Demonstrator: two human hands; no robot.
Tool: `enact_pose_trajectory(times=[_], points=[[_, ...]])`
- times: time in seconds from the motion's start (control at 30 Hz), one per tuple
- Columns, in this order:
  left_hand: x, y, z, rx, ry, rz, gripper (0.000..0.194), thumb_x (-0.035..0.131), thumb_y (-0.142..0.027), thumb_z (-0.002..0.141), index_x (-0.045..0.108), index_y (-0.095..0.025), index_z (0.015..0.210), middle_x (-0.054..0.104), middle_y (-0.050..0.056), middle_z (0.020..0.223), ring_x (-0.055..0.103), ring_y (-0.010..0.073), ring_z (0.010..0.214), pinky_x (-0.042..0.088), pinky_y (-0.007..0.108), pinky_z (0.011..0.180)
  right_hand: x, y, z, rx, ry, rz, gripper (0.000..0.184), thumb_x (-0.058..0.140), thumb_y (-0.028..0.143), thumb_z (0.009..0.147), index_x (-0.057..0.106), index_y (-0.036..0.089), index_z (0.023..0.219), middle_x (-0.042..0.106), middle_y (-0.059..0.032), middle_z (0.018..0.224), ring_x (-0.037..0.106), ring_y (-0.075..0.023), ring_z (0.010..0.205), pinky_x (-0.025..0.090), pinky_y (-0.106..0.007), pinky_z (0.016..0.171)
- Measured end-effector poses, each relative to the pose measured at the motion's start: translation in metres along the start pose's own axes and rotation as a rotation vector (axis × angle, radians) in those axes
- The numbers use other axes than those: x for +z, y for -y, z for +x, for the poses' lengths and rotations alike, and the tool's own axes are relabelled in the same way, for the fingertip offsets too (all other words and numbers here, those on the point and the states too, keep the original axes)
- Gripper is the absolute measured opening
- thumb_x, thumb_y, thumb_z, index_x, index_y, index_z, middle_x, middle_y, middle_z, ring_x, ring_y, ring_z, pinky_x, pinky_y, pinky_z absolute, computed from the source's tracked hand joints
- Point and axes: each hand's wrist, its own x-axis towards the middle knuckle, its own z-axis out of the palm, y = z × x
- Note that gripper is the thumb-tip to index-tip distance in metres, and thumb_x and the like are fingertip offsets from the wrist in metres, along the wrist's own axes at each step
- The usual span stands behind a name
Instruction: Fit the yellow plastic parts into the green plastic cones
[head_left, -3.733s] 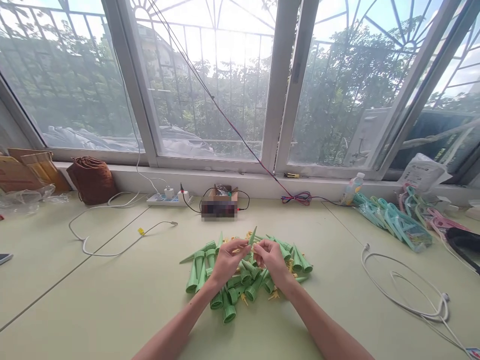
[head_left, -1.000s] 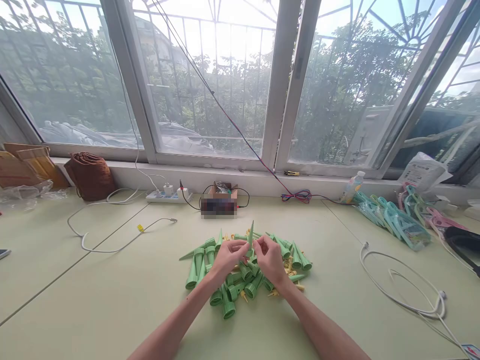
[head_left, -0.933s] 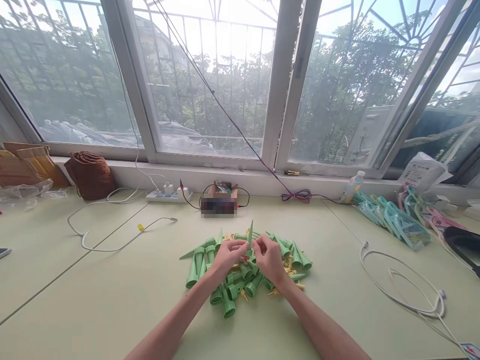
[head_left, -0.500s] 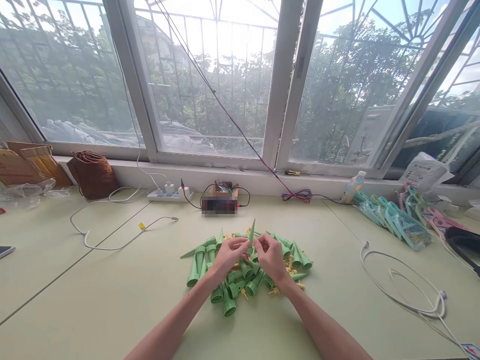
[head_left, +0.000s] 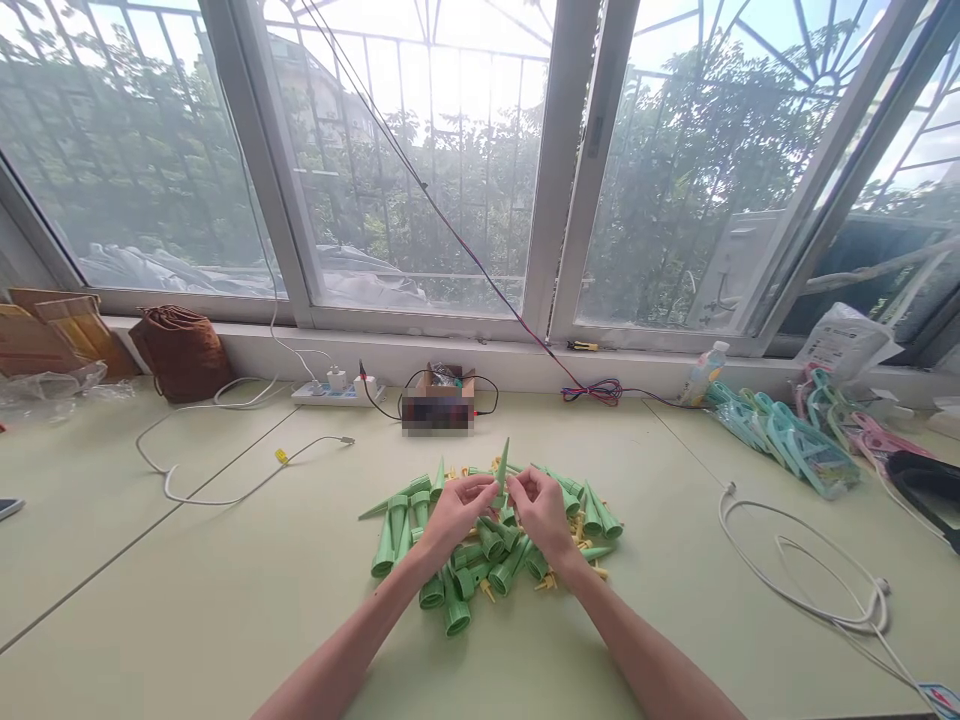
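Note:
My left hand (head_left: 459,517) is closed on a green plastic watering spike (head_left: 503,462), a narrow cone held nearly upright with its tip up. Its lower part is mostly hidden by the fingers. Close against it on the right, my right hand (head_left: 541,508) has its thumb and fingers pinched together; whatever lies in that pinch is too small or hidden to make out. Below and around both hands lies a heap of more green spikes (head_left: 457,607), many with open threaded ends. Small yellow valve pieces (head_left: 487,590) are scattered among them.
Behind the heap stands a small box (head_left: 450,382) with a blurred device before it. A power strip (head_left: 337,394) and brown drawstring bag (head_left: 180,352) are at the back left. White cables (head_left: 806,620) lie on both sides. Bagged teal items (head_left: 795,450) and a bottle (head_left: 705,372) sit right.
Compared with the earliest frame, the spike in my left hand stands slightly higher and more upright. Over the last second both hands stay almost in place, with small finger shifts.

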Motion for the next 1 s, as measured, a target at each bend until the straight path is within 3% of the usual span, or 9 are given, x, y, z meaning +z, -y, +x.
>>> enact_pose_trajectory(times=[0.2, 0.57, 1.0], points=[[0.001, 0.001, 0.001, 0.015, 0.019, -0.034, 0.034, 0.064, -0.047, 0.083, 0.075, -0.017, 0.095, 0.07, 0.008, 0.091, 0.062, 0.0179, 0.075, 0.055, 0.027, 0.063, 0.001, 0.004, -0.001, -0.093, -0.002, -0.104, 0.028, 0.054, 0.04, 0.09, 0.053, 0.019, 0.071, 0.056, 0.001, 0.059, 0.049, -0.0125, 0.05, 0.038, -0.023, 0.047], [0.002, -0.008, -0.002, -0.022, 0.094, -0.094, 0.042, 0.06, -0.052, 0.085, 0.065, -0.014, 0.068, 0.061, 0.004, 0.073, 0.056, 0.0147, 0.071, 0.053, 0.027, 0.07, 0.007, 0.003, -0.009, -0.355, -0.002, -0.432, 0.016, 0.051, 0.026, 0.089, 0.047, 0.02, 0.075, 0.05, 0.0033, 0.063, 0.045, -0.0112, 0.051, 0.038, -0.023, 0.051], [0.001, -0.007, -0.003, -0.078, 0.134, -0.105, 0.047, 0.063, -0.059, 0.078, 0.065, -0.014, 0.068, 0.056, 0.001, 0.069, 0.05, 0.0131, 0.068, 0.047, 0.023, 0.065, 0.01, -0.003, -0.009, -0.523, -0.049, -0.672, 0.012, 0.045, 0.019, 0.087, 0.044, 0.021, 0.075, 0.047, 0.0017, 0.064, 0.043, -0.0133, 0.053, 0.035, -0.024, 0.051]])
